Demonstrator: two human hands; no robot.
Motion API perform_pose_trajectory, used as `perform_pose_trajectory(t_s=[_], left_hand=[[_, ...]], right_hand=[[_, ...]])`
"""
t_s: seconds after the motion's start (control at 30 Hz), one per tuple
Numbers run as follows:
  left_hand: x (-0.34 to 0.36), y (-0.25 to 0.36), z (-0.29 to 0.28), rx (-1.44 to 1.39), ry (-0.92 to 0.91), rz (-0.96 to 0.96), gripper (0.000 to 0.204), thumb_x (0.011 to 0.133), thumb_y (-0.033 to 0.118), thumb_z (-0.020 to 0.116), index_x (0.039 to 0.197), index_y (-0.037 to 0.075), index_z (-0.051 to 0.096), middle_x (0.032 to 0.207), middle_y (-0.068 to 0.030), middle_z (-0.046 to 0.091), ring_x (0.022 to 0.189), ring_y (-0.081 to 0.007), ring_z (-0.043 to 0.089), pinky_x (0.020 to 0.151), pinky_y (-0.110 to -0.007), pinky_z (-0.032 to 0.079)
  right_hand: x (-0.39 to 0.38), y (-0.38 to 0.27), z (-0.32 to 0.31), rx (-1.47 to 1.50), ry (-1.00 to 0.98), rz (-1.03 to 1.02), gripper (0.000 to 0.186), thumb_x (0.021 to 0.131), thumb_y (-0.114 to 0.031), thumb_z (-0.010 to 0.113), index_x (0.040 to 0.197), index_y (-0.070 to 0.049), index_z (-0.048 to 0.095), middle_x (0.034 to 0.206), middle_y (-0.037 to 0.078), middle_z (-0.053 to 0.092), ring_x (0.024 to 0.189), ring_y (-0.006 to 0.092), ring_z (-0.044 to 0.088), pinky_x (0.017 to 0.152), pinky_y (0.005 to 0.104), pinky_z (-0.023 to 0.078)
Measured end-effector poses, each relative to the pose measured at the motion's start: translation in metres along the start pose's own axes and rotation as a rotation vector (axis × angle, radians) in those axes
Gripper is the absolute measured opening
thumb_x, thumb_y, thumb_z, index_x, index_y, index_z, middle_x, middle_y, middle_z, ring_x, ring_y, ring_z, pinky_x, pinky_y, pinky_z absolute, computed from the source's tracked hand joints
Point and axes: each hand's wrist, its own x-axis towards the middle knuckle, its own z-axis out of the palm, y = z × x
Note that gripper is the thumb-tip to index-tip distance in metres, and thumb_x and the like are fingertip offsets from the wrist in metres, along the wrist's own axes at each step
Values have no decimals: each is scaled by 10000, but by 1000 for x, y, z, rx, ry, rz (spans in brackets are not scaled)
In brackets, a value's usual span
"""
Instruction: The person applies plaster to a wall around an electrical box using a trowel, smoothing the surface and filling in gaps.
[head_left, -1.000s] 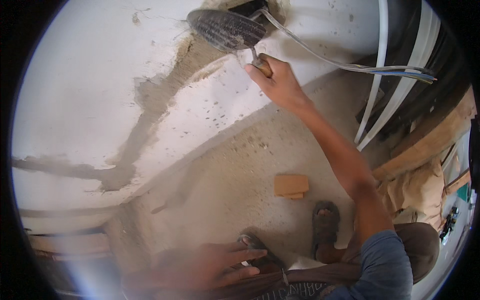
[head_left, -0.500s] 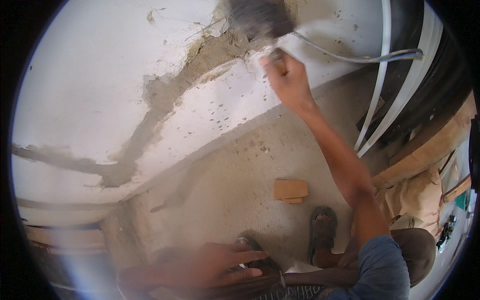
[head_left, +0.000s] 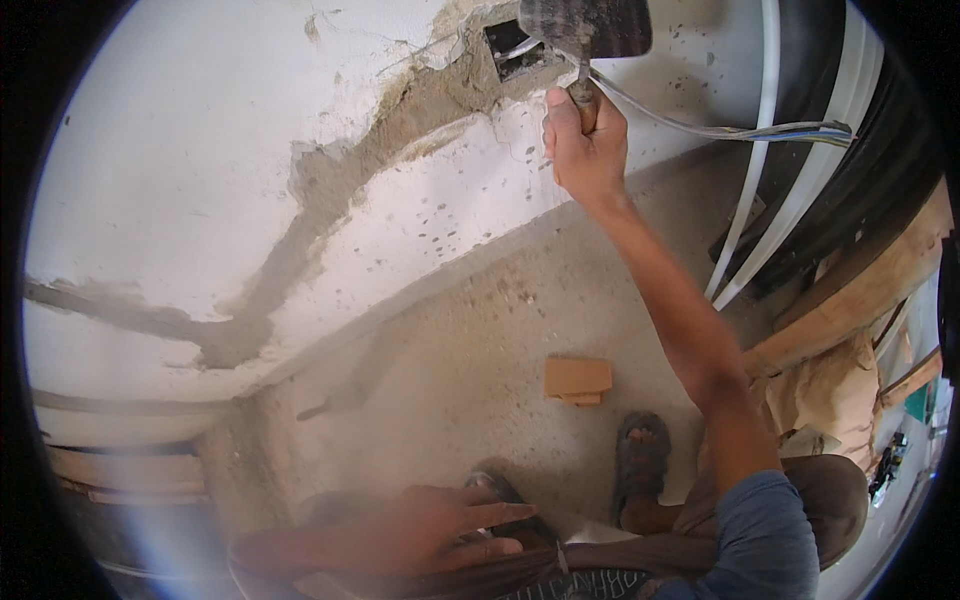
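My right hand [head_left: 587,140] is closed round the wooden handle of a mason's trowel [head_left: 585,25], its dark blade raised against the white wall [head_left: 170,180] at the top of the view. Just left of the blade is a dark square box opening [head_left: 505,62] in the wall, with grey cables [head_left: 690,127] running out to the right, blue wire among them. A rough band of grey mortar [head_left: 340,190] runs from the opening down the wall to the left. My left hand [head_left: 450,525] is low in view over my leg, fingers spread and holding nothing.
Long white conduits [head_left: 765,90] and black coiled tubing [head_left: 850,200] stand on the right, near wooden boards [head_left: 810,320] and crumpled brown sacking [head_left: 825,390]. Small cardboard pieces [head_left: 575,378] lie on the dusty floor [head_left: 450,370] beside my sandalled feet [head_left: 640,470].
My right hand has moved right with the trowel, and the blade has shifted up and right, uncovering the wall opening. My left hand has barely moved.
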Motion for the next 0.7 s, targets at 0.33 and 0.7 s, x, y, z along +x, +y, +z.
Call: perform_pose_trajectory(t_s=[0.33,0.7], left_hand=[[-11,-9,12,41,47,42,441,970,344,653,1359,141,608,1040,-165,685,870,-367,700,738,-423,567],[-2,9,0,-22,21,25,451,968,350,656,1367,147,604,1010,-157,682,864,-352,702,725,-416,563]], right_hand=[[0,15,2,-251,-183,-149,342,962,-321,654,895,12,616,608,60,574,555,140,535,547,327,448],[-16,5,2,84,14,120,382,912,-371,696,852,0,625,606,140,559,540,236,528,566,382,452]])
